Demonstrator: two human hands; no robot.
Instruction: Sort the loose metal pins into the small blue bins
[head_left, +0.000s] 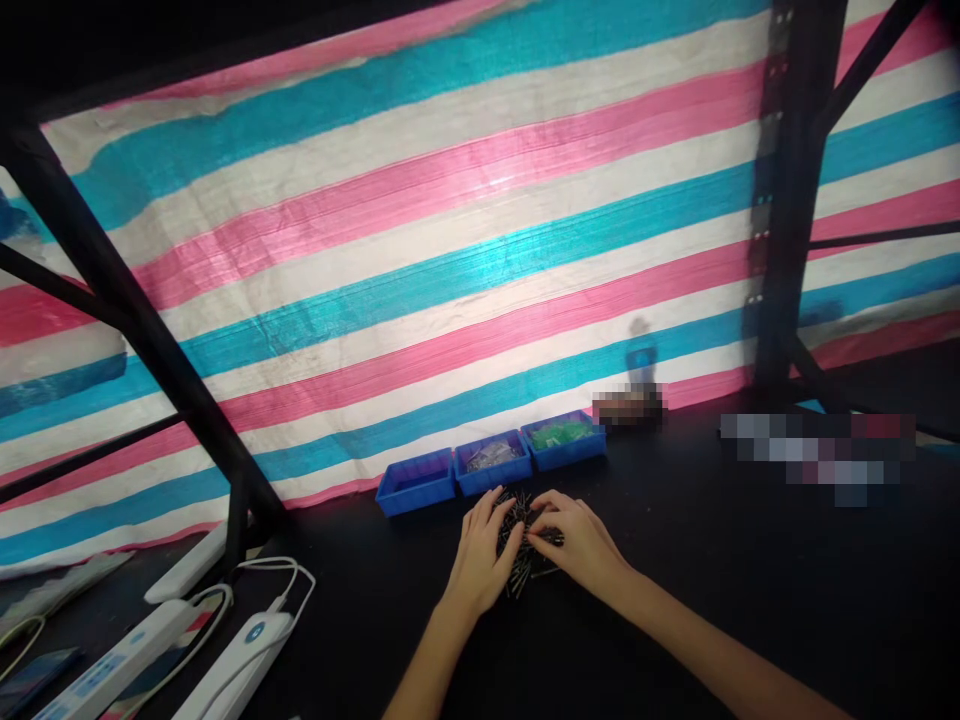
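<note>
A pile of thin dark metal pieces, like screws or nails, lies on the black table between my hands. My left hand rests at the pile's left side, thumb and fingers apart, with nothing visible held in it. From the right, my right hand reaches over the pile with thumb and fingertips close together; what they pinch, if anything, is too small to name. Behind the pile stand three blue trays: the left one looks empty, the middle one holds clear items, and the right one holds green items.
White power strips and a white device with cables lie at the left. Blurred items are at the back right. Black frame posts stand before a striped sheet.
</note>
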